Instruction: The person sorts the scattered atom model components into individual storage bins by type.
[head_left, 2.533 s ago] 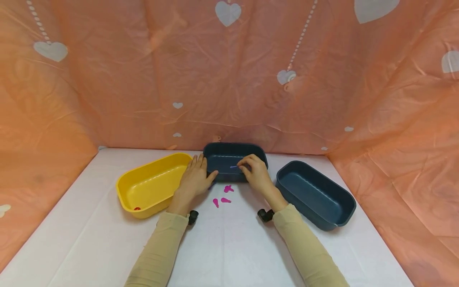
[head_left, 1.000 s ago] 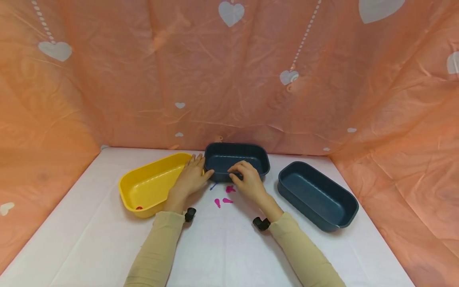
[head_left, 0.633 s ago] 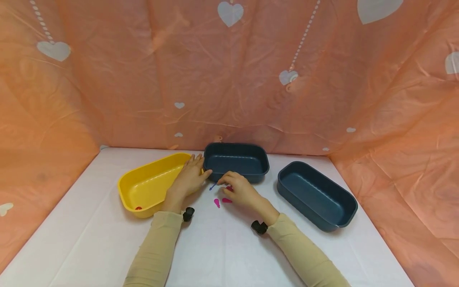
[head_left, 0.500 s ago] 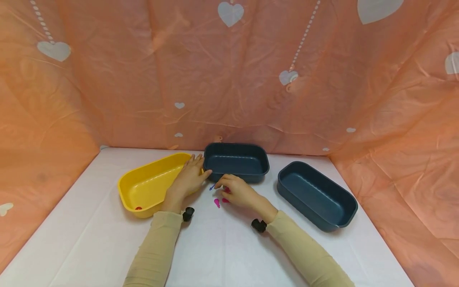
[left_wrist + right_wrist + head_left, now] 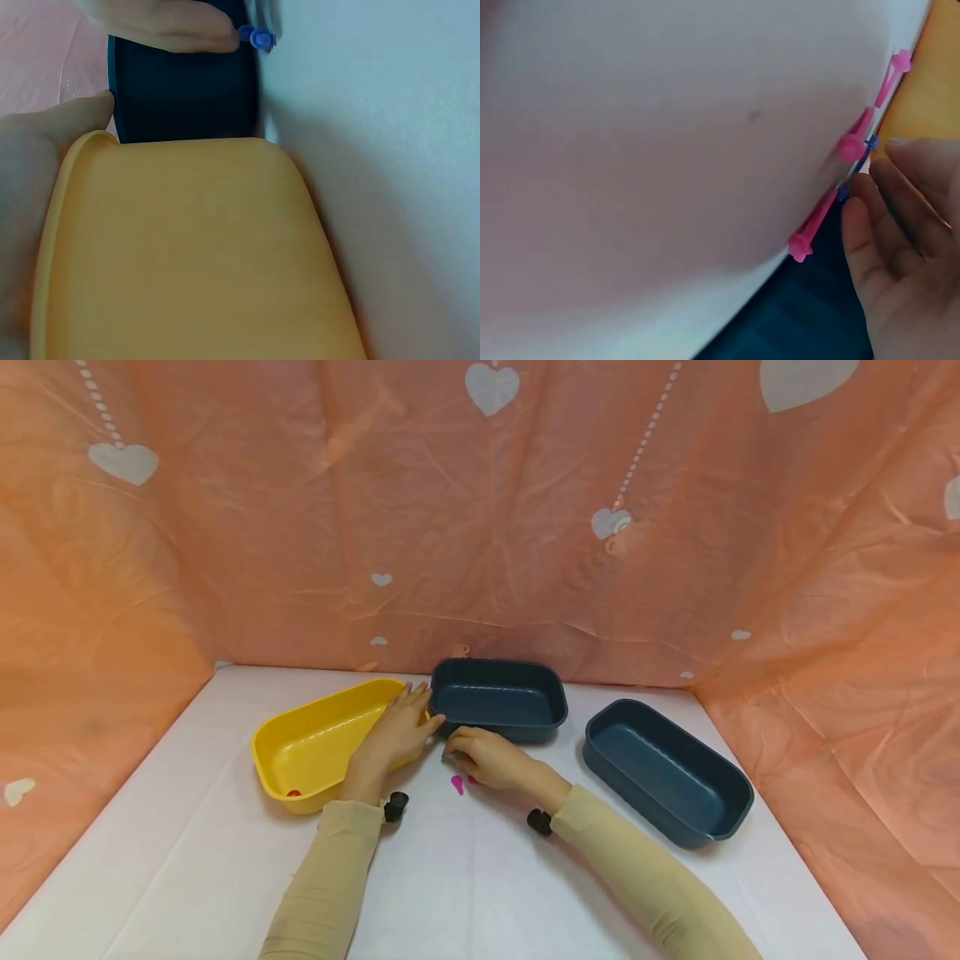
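Observation:
My left hand [image 5: 393,731] lies with straight, spread fingers over the right end of the yellow tub [image 5: 300,752]; in the left wrist view its thumb reaches the rim of the middle dark blue tub [image 5: 180,97]. Just in front of that middle tub, my right hand [image 5: 495,760] is low over the table, fingers bent. A small thin blue plastic piece [image 5: 871,142] is right at its fingertips, also showing in the left wrist view as a blue round end [image 5: 261,39]. I cannot tell whether the fingers pinch it. Small pink bulb-ended pieces [image 5: 802,244] lie beside the fingers, one pink piece [image 5: 457,785] nearest me.
Another dark blue tub [image 5: 667,772] stands angled at the right. A small red item [image 5: 293,793] sits in the near end of the yellow tub. An orange curtain [image 5: 480,552] hangs behind the white-covered table [image 5: 465,885].
My right hand has come out of the middle tub, where it held a thin purple-blue piece, and moved left and down to the blue piece on the table. My left hand stays nearly still.

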Available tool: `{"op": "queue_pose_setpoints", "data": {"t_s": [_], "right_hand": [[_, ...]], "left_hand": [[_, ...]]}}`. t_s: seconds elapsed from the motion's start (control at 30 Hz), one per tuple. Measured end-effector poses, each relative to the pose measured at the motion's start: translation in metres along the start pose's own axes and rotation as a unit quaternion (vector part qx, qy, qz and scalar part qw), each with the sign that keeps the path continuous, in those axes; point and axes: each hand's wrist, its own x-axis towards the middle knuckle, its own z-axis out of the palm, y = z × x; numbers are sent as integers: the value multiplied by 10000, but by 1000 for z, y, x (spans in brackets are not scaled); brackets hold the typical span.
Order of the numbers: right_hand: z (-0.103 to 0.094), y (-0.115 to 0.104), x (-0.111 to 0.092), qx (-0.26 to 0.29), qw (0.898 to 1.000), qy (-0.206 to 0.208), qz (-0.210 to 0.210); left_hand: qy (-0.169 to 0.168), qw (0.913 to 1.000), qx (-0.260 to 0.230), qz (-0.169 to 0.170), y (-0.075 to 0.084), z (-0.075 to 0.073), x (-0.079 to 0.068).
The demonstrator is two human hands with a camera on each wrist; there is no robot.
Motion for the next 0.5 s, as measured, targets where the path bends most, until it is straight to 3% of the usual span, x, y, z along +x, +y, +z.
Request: {"op": "queue_pose_setpoints", "data": {"t_s": [0.5], "right_hand": [[1, -2, 6, -140, 9999, 3, -48]], "left_hand": [[-63, 10000, 4, -61, 1, 1, 1]]}}
